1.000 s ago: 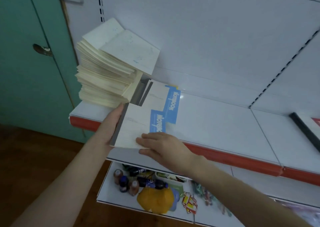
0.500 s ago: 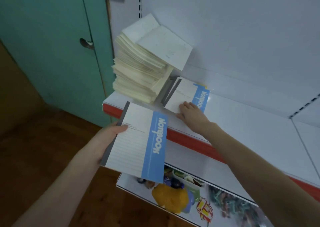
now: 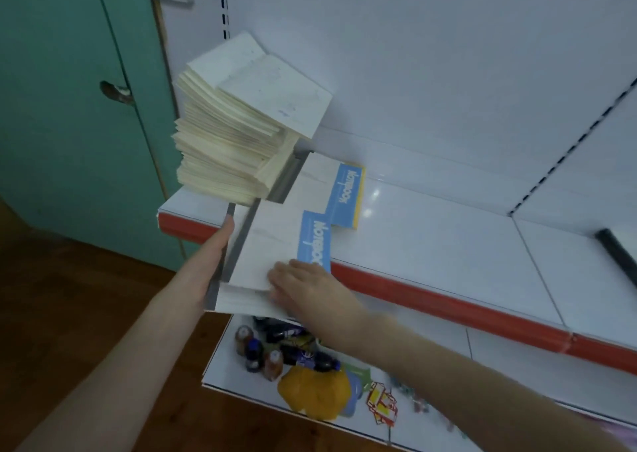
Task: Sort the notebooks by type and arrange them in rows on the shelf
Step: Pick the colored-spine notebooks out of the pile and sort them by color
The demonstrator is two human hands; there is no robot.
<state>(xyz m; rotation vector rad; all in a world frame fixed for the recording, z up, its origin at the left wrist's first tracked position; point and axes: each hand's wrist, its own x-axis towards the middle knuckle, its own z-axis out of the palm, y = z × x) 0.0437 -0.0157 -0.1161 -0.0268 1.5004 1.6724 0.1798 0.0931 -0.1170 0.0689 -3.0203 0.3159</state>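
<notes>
A tall, leaning stack of cream notebooks (image 3: 234, 141) stands at the left end of the white shelf (image 3: 431, 237). Beside it lies a blue-striped "Notebook" notebook (image 3: 331, 189), flat on the shelf. My left hand (image 3: 220, 241) holds a small pile of the same blue-striped notebooks (image 3: 265, 255) by its grey spine, over the shelf's red front edge. My right hand (image 3: 306, 289) grips the near edge of the top notebook of that pile. The pile's lower right corner is hidden under my right hand.
A teal door (image 3: 69, 106) stands to the left of the shelving. The lower shelf (image 3: 431, 358) holds small bottles (image 3: 262, 351), a yellow object (image 3: 317, 393) and packets. A black-edged item (image 3: 617, 251) lies on the shelf at the far right.
My right hand came back from the notebook lying on the shelf and now grips a notebook on top of the one in my left hand. The held pile rose to the shelf edge.
</notes>
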